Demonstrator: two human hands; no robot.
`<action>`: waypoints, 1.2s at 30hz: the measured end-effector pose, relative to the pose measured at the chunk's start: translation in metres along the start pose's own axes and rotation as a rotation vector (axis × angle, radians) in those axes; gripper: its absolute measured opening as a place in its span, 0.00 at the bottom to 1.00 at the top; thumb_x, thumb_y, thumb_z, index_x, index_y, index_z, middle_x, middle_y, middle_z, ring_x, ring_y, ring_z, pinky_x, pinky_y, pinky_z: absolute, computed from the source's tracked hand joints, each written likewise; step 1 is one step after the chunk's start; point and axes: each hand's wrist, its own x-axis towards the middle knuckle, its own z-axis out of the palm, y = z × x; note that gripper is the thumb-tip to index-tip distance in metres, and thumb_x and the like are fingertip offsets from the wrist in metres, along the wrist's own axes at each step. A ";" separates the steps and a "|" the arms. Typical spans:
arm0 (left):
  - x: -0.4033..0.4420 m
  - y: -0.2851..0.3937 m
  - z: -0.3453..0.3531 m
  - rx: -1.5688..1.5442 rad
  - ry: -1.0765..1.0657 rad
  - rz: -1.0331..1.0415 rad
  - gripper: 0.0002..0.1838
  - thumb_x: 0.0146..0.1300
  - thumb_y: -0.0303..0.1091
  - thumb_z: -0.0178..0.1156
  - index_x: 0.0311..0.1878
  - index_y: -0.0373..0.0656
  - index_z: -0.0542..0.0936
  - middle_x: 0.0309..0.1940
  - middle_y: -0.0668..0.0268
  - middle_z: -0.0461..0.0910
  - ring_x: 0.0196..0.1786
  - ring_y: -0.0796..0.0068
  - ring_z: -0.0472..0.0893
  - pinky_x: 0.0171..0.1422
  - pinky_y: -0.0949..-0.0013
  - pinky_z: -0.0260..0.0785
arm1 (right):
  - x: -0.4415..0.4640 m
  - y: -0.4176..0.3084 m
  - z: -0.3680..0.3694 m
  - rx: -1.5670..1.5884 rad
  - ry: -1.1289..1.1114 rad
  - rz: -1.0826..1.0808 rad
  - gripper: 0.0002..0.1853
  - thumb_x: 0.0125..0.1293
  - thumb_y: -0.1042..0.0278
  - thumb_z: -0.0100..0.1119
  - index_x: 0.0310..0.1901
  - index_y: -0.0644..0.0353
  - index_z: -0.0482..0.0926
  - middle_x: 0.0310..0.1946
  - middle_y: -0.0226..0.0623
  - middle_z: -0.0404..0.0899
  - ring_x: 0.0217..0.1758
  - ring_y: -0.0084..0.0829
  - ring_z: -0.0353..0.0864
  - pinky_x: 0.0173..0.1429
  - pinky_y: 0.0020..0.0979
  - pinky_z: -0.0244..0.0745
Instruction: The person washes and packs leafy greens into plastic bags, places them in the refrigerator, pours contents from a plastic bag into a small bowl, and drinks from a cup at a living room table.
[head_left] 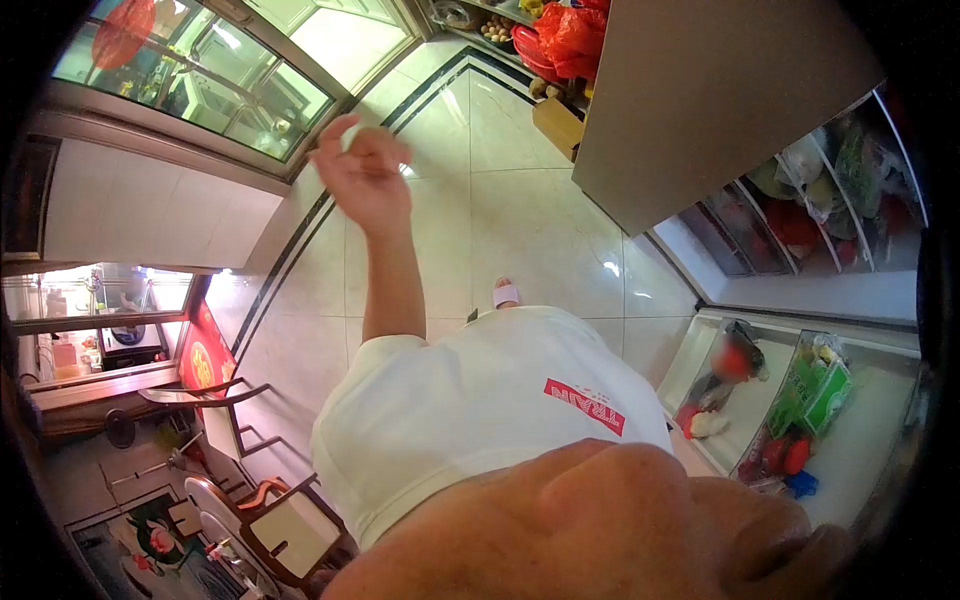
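My left hand [365, 178] is raised in front of me over the tiled floor, slightly blurred. Its fingers are loosely bent and apart, and I see nothing in them. From this view, it appears close to the framed glass door [200, 75] at the upper left, but I cannot tell whether they touch. My right hand is out of view. To my right stands a refrigerator [735, 95] with its door open. Bagged food [800, 180] fills its shelves, and the door bins [690, 365] hold a green packet [815, 395] and other bagged items.
A shelf at the top holds red plastic bags [572, 40] and eggs [497, 30], with a cardboard box [558, 128] below. Chairs [290, 530] stand at the lower left, near a red panel with gold lettering [205, 355]. Pale glossy tiles [520, 220] cover the floor.
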 end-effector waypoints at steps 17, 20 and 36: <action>-0.012 -0.018 0.009 -0.037 0.010 -0.202 0.27 0.70 0.52 0.32 0.37 0.38 0.73 0.12 0.66 0.64 0.16 0.77 0.62 0.22 0.73 0.58 | -0.010 0.009 -0.001 0.135 0.371 -0.091 0.20 0.63 0.53 0.46 0.44 0.62 0.77 0.35 0.45 0.79 0.37 0.40 0.78 0.41 0.37 0.72; -0.004 -0.017 -0.002 -0.101 0.018 -0.231 0.27 0.70 0.52 0.32 0.37 0.38 0.73 0.11 0.66 0.64 0.16 0.76 0.62 0.22 0.73 0.57 | -0.015 -0.018 -0.005 0.173 0.508 -0.176 0.21 0.63 0.53 0.46 0.44 0.62 0.77 0.36 0.45 0.79 0.37 0.40 0.78 0.41 0.38 0.72; 0.068 -0.022 -0.142 -0.037 0.162 -0.315 0.26 0.68 0.55 0.37 0.35 0.43 0.75 0.11 0.68 0.63 0.17 0.76 0.62 0.23 0.71 0.56 | -0.124 -0.126 -0.005 0.293 1.162 -0.376 0.21 0.64 0.52 0.45 0.46 0.62 0.76 0.37 0.45 0.79 0.37 0.42 0.79 0.40 0.38 0.73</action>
